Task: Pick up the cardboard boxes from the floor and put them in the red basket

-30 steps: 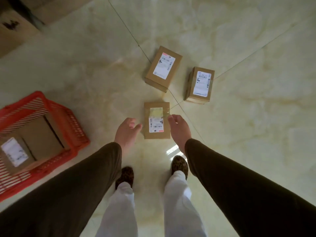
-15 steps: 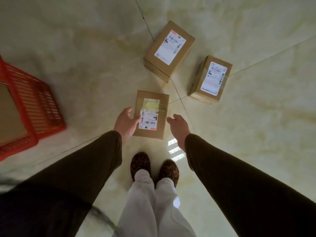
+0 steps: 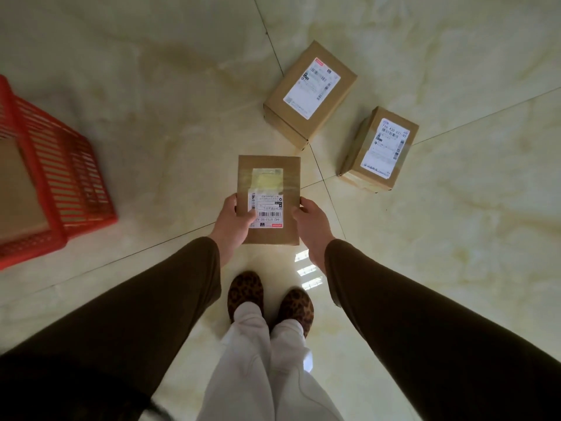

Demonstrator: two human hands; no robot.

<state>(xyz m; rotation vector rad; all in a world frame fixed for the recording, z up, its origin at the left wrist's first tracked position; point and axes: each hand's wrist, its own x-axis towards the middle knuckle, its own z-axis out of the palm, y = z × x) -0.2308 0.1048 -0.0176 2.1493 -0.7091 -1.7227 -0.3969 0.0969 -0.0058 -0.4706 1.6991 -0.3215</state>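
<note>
i hold the near box (image 3: 268, 202) between both hands, label side up. my left hand (image 3: 232, 221) grips its left edge, thumb lying across the top and onto the white label (image 3: 266, 210), the other fingers hidden beneath. my right hand (image 3: 309, 223) grips the right edge, thumb curled over the top corner of that side, fingers out of sight under or behind the cardboard. a strip of clear tape (image 3: 268, 179) with a yellowish patch crosses the box above the label. whether the box is clear of the floor (image 3: 158, 117) or touching it at its far end i cannot tell from this angle; it looks raised, since its near edge sits over my wrists.

two more boxes lie on the tiles beyond it. the far box (image 3: 309, 92) sits just past the held one, turned at an angle, white label up. the right box (image 3: 379, 148) lies to the right of that, near it but apart, also label up, wrapped with clear tape.

the basket (image 3: 60, 177), red with slatted walls, stands on the floor well to my left, partly cut off by the frame edge. inside it a flat brown cardboard surface (image 3: 15, 189) shows.

my dark sleeves (image 3: 425, 323) run down from both lower corners to the wrists. below the held box are my leopard-print shoes (image 3: 246, 291) side by side and pale trouser legs (image 3: 258, 360). small bright window reflections (image 3: 306, 268) shine on the glossy tile beside my right wrist.
</note>
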